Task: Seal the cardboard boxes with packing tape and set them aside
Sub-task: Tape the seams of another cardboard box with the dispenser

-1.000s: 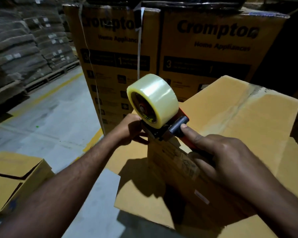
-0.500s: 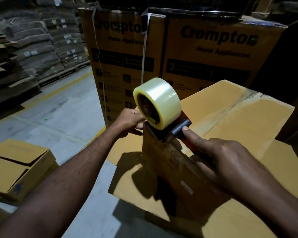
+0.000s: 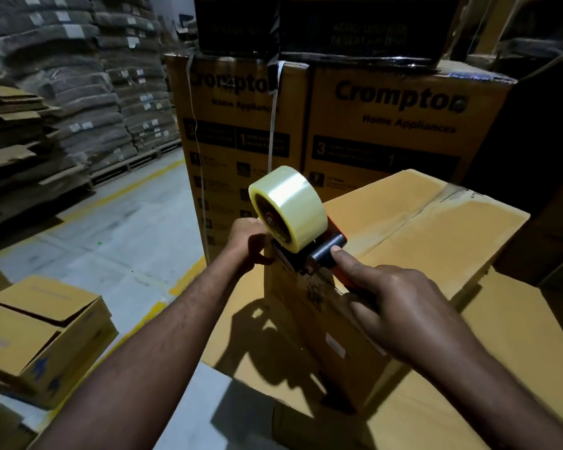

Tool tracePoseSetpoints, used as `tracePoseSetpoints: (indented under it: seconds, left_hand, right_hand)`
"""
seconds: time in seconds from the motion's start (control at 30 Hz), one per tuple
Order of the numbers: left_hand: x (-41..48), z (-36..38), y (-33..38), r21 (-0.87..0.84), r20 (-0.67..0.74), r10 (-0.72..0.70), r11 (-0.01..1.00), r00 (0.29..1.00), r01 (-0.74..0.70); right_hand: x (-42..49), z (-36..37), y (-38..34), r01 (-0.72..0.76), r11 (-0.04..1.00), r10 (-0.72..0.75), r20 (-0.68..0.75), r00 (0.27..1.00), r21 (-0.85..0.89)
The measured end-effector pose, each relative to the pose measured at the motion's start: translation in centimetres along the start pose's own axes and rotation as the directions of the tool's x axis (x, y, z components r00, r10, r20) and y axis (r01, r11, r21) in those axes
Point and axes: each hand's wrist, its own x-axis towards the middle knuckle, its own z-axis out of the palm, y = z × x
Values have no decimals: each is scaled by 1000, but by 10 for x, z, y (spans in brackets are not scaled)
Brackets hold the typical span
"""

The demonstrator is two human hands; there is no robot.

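Observation:
A brown cardboard box point(image 3: 436, 228) stands in front of me on flattened cardboard. A red tape dispenser point(image 3: 325, 251) carrying a roll of clear packing tape point(image 3: 290, 206) sits at the box's near left corner. My right hand point(image 3: 400, 310) grips the dispenser's handle, its forefinger stretched along the black roller. My left hand point(image 3: 247, 241) is curled at the box's corner just left of the roll, pinching at the tape end; the tape end itself is hidden by the fingers.
Tall printed appliance cartons point(image 3: 387, 125) stand right behind the box. A smaller box with open flaps point(image 3: 43, 332) lies on the floor at lower left. Stacked sacks and flattened cartons on pallets point(image 3: 62, 92) line the left side, across a grey floor with yellow lines.
The view has shifted slightly, and the dispenser and both hands sit a little higher on the box's corner. Both grips look the same.

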Motion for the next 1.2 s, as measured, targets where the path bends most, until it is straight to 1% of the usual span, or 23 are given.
tracePoseSetpoints:
  seconds: [0.17,0.27,0.33,0.37,0.4,0.43,0.47,0.5,0.53,0.57,0.63,0.7,0.77,0.8,0.83,0.9,0.93,1.0,1.07,1.13,1.2]
  left_hand:
    - [42,1,21,75,12,8,997,1000,-9]
    - [67,6,26,123,34,16,992,999,-20]
    - [76,10,30,183,-5,33,983,999,-32]
    - [75,10,33,308,-15,104,947,994,-95]
    - [75,10,34,528,48,209,825,977,-203]
    - [78,10,33,702,163,280,641,946,-310]
    - [78,8,33,777,280,263,503,923,-379]
    - [78,6,29,788,339,190,478,922,-388]
    - [80,3,24,789,362,137,481,922,-381]
    - [84,1,17,788,355,121,495,927,-366]
    - [91,0,10,790,340,136,495,930,-361]
    - [112,2,4,768,327,103,551,940,-327]
    - [179,2,-27,708,372,59,627,926,-325]
    - [203,4,-38,708,371,39,635,928,-310]
    - [220,5,-46,731,341,42,616,939,-293]
    - [223,3,-42,761,295,76,584,952,-282]
    - [216,3,-37,787,277,91,549,957,-280]
    - [156,7,-3,819,278,108,492,954,-295]
    - [127,10,12,841,289,99,448,952,-302]
    - [106,11,26,876,262,103,390,959,-282]
    - [88,18,35,934,250,129,229,960,-274]
  right_hand:
    - [39,7,-9,-61,996,63,-22,998,67]
    - [56,11,-12,-115,984,118,-14,993,137]
    - [59,11,-10,-148,973,152,-8,988,178]
    - [58,11,-8,-161,969,164,-4,986,189]
    - [56,10,-6,-171,965,175,-1,985,197]
    - [54,9,-4,-178,963,181,1,983,201]
    - [51,8,-2,-182,962,185,3,983,205]
    - [49,8,-1,-184,961,186,10,983,204]
    - [46,8,-1,-184,962,184,17,983,203]
    - [44,8,-2,-184,962,183,22,983,200]
    - [40,10,-4,-185,962,183,26,983,201]
    - [37,11,-6,-185,963,185,16,983,196]
    - [32,8,-7,-169,972,170,3,985,163]
    - [27,6,-8,-162,976,164,1,987,145]
    - [22,4,-9,-157,980,158,4,987,123]
    - [8,-3,-8,-154,985,153,17,988,72]
    - [0,-7,-7,-155,987,154,23,988,47]
    - [-18,-14,-5,-157,987,156,25,987,20]
    - [-33,-18,-4,-162,987,162,23,987,6]
    - [-40,-21,-4,-178,984,178,6,984,13]
    - [-42,-23,-5,-182,983,182,-19,983,16]
